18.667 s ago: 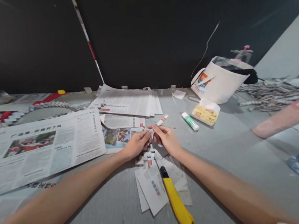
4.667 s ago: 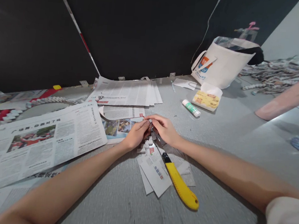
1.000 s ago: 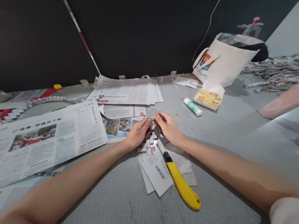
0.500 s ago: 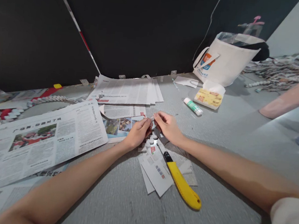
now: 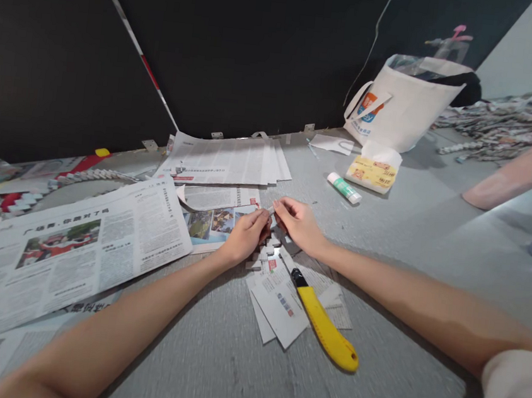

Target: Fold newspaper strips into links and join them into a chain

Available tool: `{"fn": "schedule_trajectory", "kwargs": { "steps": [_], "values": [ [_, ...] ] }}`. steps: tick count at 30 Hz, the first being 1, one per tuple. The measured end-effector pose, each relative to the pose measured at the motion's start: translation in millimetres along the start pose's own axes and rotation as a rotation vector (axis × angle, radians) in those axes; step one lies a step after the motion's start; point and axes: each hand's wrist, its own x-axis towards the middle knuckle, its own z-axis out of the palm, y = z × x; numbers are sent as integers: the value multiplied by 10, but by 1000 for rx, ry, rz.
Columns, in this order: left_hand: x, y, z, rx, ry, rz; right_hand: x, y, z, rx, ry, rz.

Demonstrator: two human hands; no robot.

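The left hand [image 5: 246,234] and right hand [image 5: 299,225] pinch a small paper strip [image 5: 271,211], at the left's two o'clock and the right's ten, about equally near, its long axis unclear, while a folded paper chain [image 5: 271,243] trails toward seven o'clock.

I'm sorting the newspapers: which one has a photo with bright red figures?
The large sheet at far left, with its single photo. The page beside the left hand shows mainly greens and blues; the stack behind shows mostly text.
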Motion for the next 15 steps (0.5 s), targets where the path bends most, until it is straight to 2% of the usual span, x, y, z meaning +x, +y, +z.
{"fn": "schedule_trajectory", "kwargs": {
  "steps": [15],
  "values": [
    [5,-2,3,28,3,-4,10,51,-6,30,-4,8]
  ]
}}
